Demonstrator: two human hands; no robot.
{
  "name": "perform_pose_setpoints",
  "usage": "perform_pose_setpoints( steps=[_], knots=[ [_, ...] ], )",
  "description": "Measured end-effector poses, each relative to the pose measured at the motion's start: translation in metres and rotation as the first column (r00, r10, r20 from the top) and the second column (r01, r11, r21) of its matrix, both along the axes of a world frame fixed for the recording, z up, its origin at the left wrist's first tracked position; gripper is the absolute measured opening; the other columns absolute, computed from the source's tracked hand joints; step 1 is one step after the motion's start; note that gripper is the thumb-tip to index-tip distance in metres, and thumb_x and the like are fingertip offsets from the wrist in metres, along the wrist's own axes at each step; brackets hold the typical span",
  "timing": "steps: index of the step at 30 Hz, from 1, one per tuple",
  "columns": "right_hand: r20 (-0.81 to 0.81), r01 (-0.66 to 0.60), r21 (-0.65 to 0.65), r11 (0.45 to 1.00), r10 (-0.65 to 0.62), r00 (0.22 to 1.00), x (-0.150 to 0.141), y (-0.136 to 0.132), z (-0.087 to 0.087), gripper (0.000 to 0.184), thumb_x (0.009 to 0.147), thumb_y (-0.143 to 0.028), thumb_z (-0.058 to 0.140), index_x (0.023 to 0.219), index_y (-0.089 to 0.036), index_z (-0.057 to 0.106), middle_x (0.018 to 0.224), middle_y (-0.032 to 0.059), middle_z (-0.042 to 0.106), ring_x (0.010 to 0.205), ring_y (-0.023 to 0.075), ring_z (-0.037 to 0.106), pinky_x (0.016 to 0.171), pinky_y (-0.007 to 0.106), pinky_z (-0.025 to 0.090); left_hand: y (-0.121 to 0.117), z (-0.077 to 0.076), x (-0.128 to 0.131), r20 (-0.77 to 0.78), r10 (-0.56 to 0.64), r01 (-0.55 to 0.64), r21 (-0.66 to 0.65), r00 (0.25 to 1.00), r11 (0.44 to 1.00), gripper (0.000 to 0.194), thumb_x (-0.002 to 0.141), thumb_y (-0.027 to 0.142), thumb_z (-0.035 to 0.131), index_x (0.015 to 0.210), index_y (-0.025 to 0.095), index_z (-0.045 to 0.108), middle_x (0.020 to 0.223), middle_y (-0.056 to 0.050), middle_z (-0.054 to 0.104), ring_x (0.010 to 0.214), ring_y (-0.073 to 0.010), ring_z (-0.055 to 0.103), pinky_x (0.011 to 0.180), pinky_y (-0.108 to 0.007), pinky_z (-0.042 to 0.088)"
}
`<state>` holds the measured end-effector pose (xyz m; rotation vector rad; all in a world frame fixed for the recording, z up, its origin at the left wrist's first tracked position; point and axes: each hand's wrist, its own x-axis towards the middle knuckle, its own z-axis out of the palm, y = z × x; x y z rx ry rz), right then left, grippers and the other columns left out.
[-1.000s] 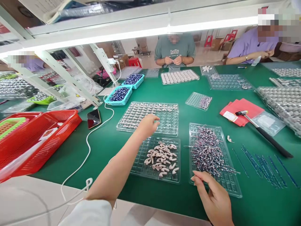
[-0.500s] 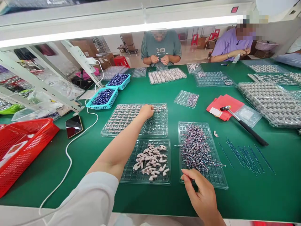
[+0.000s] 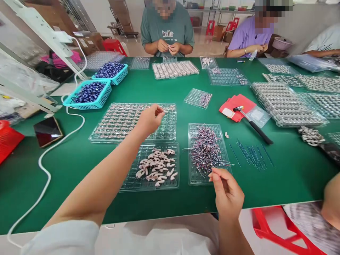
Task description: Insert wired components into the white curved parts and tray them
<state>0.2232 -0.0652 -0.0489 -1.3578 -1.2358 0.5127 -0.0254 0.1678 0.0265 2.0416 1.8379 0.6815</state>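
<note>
My left hand hovers over the right half of a clear tray that holds rows of small pale pink rounded parts. Its fingers are curled with thumb and forefinger close together; what lies between them is hidden. My right hand is closed in a pinch at the near edge of a second clear tray. That tray carries a heap of thin dark and pink wired pieces. Whatever my right fingertips grip is too small to make out. Between my arms, pale curved hollow pieces lie piled on a third clear tray.
Blue baskets of dark blue beads stand back left, near a phone and white cable. On the right lie a hammer, red packets, blue-green strips and stacked trays. Co-workers sit opposite; another's arm shows at right.
The view has shifted, showing more of the table's right side. My left hand has drawn back slightly from the tray's far rows, while my right hand stays pinched by the wired pieces.
</note>
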Motion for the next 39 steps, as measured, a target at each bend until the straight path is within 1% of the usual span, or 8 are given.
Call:
perform_pose_setpoints(
  steps=[5,9,17,23,27,30,32,39],
  knots=[
    [0.312,-0.1,-0.079,0.992,0.12,0.942,0.029,0.005,0.015,0.01,0.092,-0.021,0.062,0.098,-0.023,0.069,0.092,0.0035,0.069,0.086,0.0174,0.064,0.074,0.031,0.053,-0.107,0.019,0.023,0.3,-0.326,0.329,0.042,0.896,0.943,0.013,0.09,0.03,0.065,0.095,0.019,0.067,0.083,-0.003,0.073,0.074,-0.0171,0.067,0.066,-0.027,0.052],
    [0.551,-0.215,-0.193,0.957,0.287,0.784,0.028,0.012,0.014,0.008,0.094,-0.021,0.059,0.097,-0.022,0.067,0.091,0.0039,0.068,0.089,0.0191,0.061,0.08,0.034,0.05,-0.163,0.003,0.037,0.442,-0.393,0.46,-0.05,0.806,0.887,0.011,0.09,0.023,0.06,0.096,0.019,0.068,0.089,-0.004,0.074,0.077,-0.0159,0.068,0.068,-0.026,0.054],
    [0.816,-0.078,-0.259,0.963,0.261,0.515,-0.005,0.026,0.01,0.015,0.094,-0.02,0.056,0.082,-0.018,0.065,0.081,0.0072,0.062,0.082,0.0235,0.055,0.073,0.037,0.043,-0.172,-0.035,0.043,0.5,-0.303,0.435,-0.169,0.811,0.885,0.015,0.093,0.024,0.055,0.099,0.018,0.067,0.091,-0.005,0.072,0.079,-0.017,0.066,0.071,-0.03,0.054],
    [0.827,-0.024,-0.266,0.964,0.241,0.509,-0.009,0.029,0.006,0.015,0.089,-0.017,0.059,0.074,-0.019,0.061,0.075,0.0056,0.061,0.076,0.0226,0.053,0.068,0.036,0.04,-0.17,-0.037,0.04,0.589,-0.229,0.425,-0.217,0.775,0.879,0.016,0.093,0.026,0.055,0.101,0.017,0.066,0.099,-0.007,0.073,0.084,-0.0173,0.066,0.073,-0.029,0.052],
    [0.692,-0.077,-0.236,0.969,0.223,0.687,-0.01,0.024,0.013,0.014,0.09,-0.016,0.059,0.077,-0.02,0.058,0.077,0.0038,0.06,0.079,0.0205,0.053,0.071,0.034,0.041,-0.172,-0.032,0.04,0.642,-0.175,0.438,-0.277,0.747,0.855,0.015,0.092,0.027,0.055,0.1,0.016,0.063,0.088,-0.005,0.068,0.08,-0.0174,0.063,0.068,-0.028,0.048],
    [0.399,-0.178,-0.22,0.959,0.255,0.881,-0.012,0.017,0.021,0.011,0.091,-0.016,0.058,0.081,-0.021,0.058,0.082,0.0018,0.06,0.082,0.0172,0.054,0.073,0.031,0.043,-0.173,-0.032,0.043,0.729,-0.123,0.496,-0.322,0.673,0.806,0.019,0.094,0.028,0.049,0.103,0.015,0.06,0.087,-0.004,0.064,0.074,-0.0156,0.059,0.065,-0.028,0.045],
    [0.164,-0.221,-0.212,0.952,0.257,0.952,-0.015,0.014,0.022,0.01,0.092,-0.018,0.059,0.083,-0.022,0.06,0.085,0.0009,0.057,0.081,0.0158,0.054,0.071,0.03,0.043,-0.173,-0.034,0.044,0.79,-0.087,0.554,-0.342,0.607,0.759,0.022,0.096,0.029,0.043,0.101,0.015,0.059,0.079,-0.001,0.058,0.068,-0.0137,0.053,0.062,-0.028,0.042],
    [-0.318,-0.291,-0.147,0.945,0.234,0.919,-0.028,0.012,0.006,0.005,0.089,-0.021,0.067,0.087,-0.026,0.067,0.106,0.0039,0.056,0.101,0.018,0.054,0.079,0.03,0.044,-0.173,-0.036,0.045,0.89,0.086,0.627,-0.381,0.448,0.679,0.019,0.091,0.03,0.05,0.095,0.015,0.06,0.068,0.004,0.042,0.06,-0.011,0.039,0.057,-0.026,0.032]
  ],
)
